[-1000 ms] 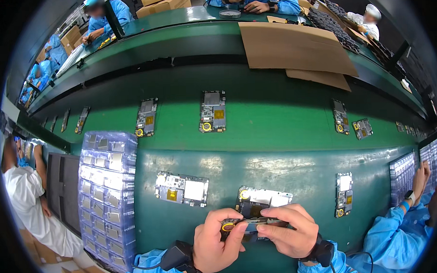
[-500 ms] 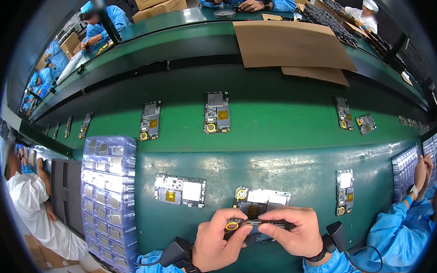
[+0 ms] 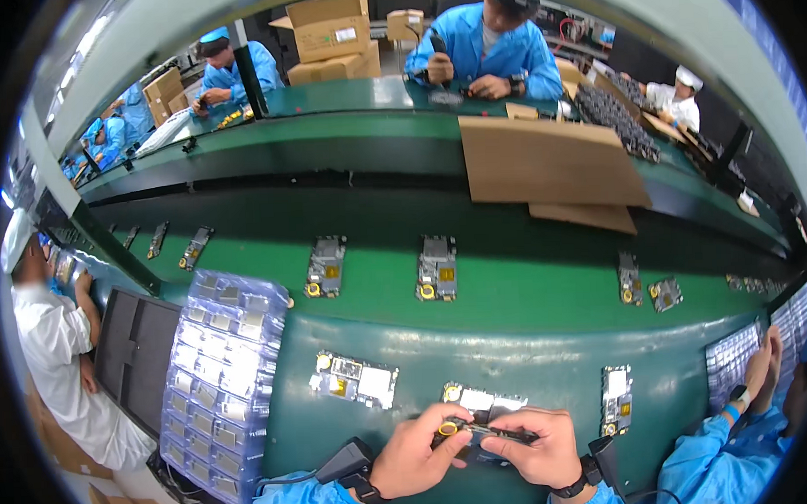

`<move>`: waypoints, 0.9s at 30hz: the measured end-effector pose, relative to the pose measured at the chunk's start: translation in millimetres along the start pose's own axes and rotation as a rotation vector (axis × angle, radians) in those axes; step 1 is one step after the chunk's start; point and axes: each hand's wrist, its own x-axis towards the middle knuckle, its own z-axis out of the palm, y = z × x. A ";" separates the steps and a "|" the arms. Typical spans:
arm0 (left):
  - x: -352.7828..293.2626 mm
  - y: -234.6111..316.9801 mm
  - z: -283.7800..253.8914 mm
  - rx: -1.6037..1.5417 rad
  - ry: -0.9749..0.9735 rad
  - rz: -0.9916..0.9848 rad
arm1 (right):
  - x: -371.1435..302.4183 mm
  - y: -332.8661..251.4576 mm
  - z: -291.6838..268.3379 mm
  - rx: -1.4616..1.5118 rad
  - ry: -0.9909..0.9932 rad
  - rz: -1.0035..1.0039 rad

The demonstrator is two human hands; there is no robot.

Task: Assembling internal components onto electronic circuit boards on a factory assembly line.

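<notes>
Green covers the bench and the conveyor belt behind it, with people in blue coats at work on the far side among cardboard boxes. Near the lower edge, the left hand and right hand meet over the bench front, together holding a small dark circuit board level between them. The left fingers pinch its end with the yellow ring; the right fingers close on the other end. Just behind it a second board lies flat on the bench, another sits to the left, and a narrow one stands to the right. Four more boards ride the belt, well apart. A stack of wrapped trays stands at the left, beside a black tray. A flat cardboard sheet lies beyond the belt.
</notes>
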 end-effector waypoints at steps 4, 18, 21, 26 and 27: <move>7.5 1.4 -3.5 -0.135 0.036 -0.001 | 12.7 -18.9 9.5 -0.004 0.060 0.002; 140.4 -16.2 -161.2 1.518 0.907 -0.221 | 142.0 4.8 -4.9 -0.027 0.226 -0.023; 139.2 -7.7 -167.3 1.020 0.912 -0.231 | 207.0 25.4 24.5 -0.118 0.211 -0.045; 107.8 17.1 -133.0 0.649 1.164 0.271 | 294.3 65.9 58.8 -0.171 0.076 -0.027; 87.8 20.7 -128.4 0.569 1.085 0.289 | 302.6 66.1 65.1 -0.115 0.046 -0.038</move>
